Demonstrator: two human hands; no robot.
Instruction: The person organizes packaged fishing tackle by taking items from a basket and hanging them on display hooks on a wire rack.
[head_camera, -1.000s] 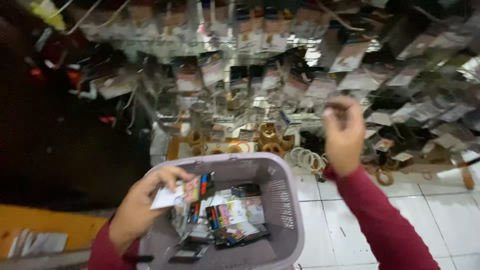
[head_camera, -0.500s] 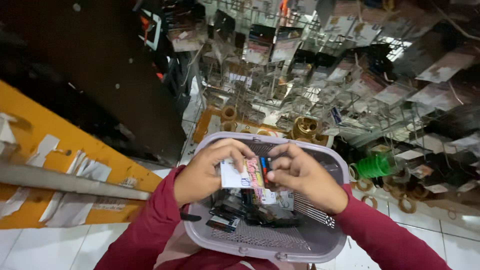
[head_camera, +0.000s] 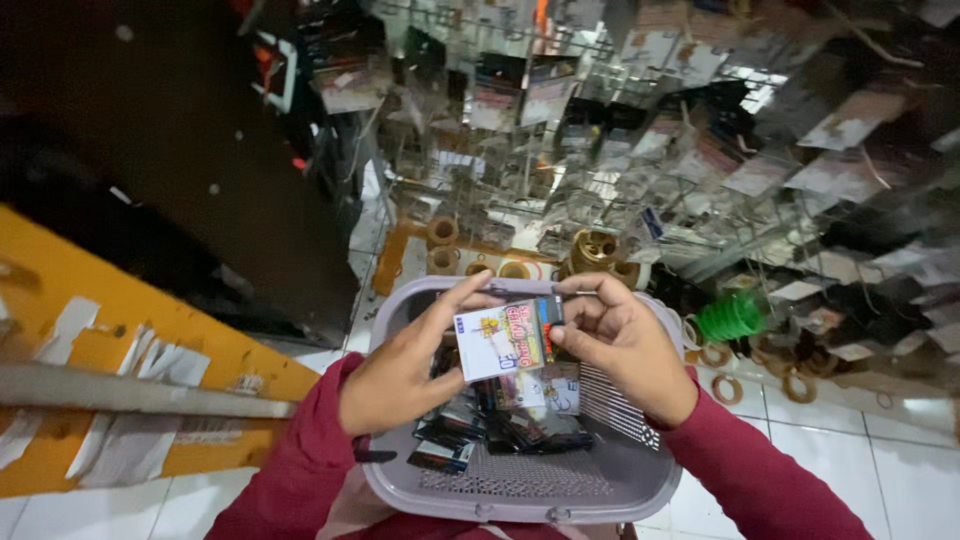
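Shop racks hung with carded goods far; white tile floor (head_camera: 880, 470) near. We hold small printed card pack (head_camera: 505, 340) over grey basket (head_camera: 520, 490), left hand (head_camera: 400, 375) and right hand (head_camera: 620, 345) both pinching it. Sorting step, we judge; next calls for steady grip.

Grey basket (head_camera: 520, 490), maroon sleeves (head_camera: 300, 470), green coil (head_camera: 730, 320), yellow ladder (head_camera: 150, 330).

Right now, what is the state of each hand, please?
Left hand: fingers closed on the small printed packet, over the grey basket.
Right hand: fingers closed on the same packet's right edge.
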